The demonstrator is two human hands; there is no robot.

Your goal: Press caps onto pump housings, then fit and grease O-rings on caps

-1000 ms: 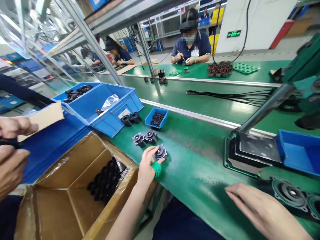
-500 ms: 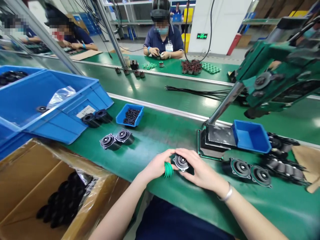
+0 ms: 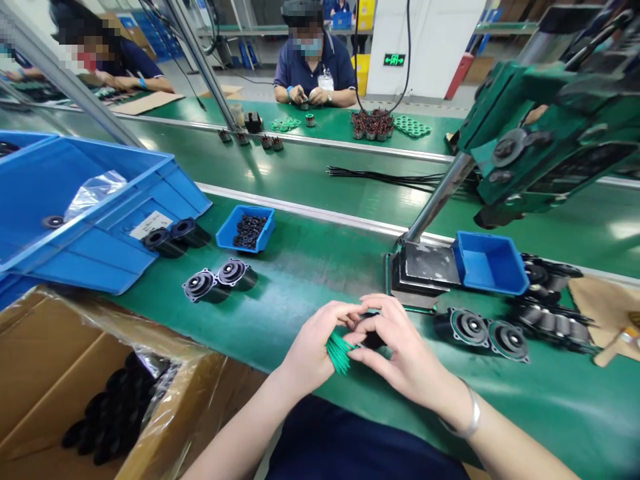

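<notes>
My left hand (image 3: pixel 314 345) is closed round a small black round part (image 3: pixel 371 340) at the near edge of the green bench, and a stack of green rubber rings (image 3: pixel 339 353) sits on its thumb. My right hand (image 3: pixel 400 353) meets it from the right, its fingertips pinching at the green rings; the black part is mostly hidden between the two hands. Two more black round parts (image 3: pixel 219 281) stand on the bench to the left, apart from my hands.
A green press machine (image 3: pixel 530 153) with a black base plate (image 3: pixel 423 267) stands at the right, with a small blue bin (image 3: pixel 493 263) and several finished parts (image 3: pixel 483 330) beside it. Large blue crates (image 3: pixel 105 207) and an open cardboard box (image 3: pixel 100 393) lie left. Other workers sit across the conveyor.
My head has turned right, so the bench shifted left in view. The black part came from beside the two others to in front of me, and both hands closed over it.
</notes>
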